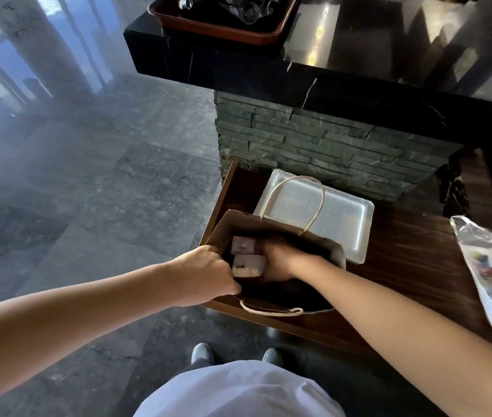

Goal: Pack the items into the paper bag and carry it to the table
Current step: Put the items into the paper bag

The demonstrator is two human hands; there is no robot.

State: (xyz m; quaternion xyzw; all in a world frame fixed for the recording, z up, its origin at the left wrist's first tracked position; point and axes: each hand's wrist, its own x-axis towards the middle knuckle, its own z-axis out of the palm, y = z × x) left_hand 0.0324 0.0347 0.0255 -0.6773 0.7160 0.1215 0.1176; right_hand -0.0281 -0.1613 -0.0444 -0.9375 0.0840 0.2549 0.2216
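Both bare forearms reach forward and inward from the lower corners of the view, converging ahead of the torso; the left hand [208, 272] is curled into a loose fist, knuckles up, thumb side turned toward the other hand, its fingertips hidden. The right hand [278, 260] is bent down at the wrist, back of the hand facing up, fingers wrapped around something pale; the two hands sit near each other, not touching; both elbows are nearly straight.
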